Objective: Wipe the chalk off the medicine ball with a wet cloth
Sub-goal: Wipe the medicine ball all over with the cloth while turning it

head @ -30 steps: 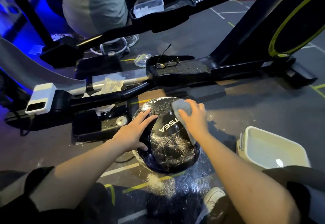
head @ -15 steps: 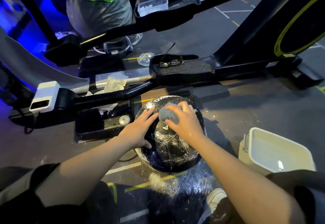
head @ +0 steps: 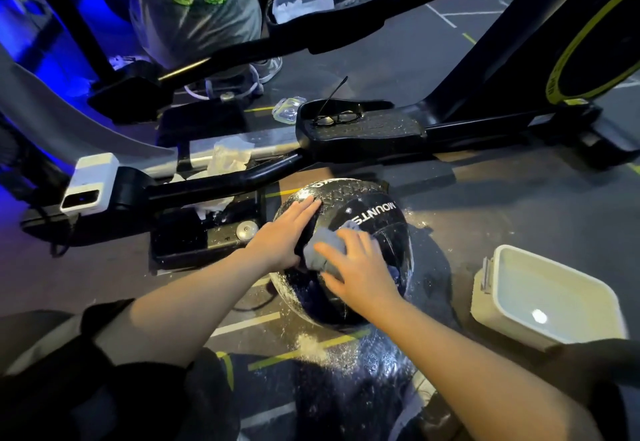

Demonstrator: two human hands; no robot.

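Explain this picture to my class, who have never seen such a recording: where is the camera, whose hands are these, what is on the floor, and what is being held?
The camera sits on a person's head, looking down at their own arms; there is no robot. The left hand rests flat on a black ball on a gym floor, steadying it. The right hand presses a grey cloth against the ball. White chalk dusts the floor below it. A white tub stands to the right. Behind the ball runs an exercise machine, with glasses lying on its pedal. Another person stands beyond.
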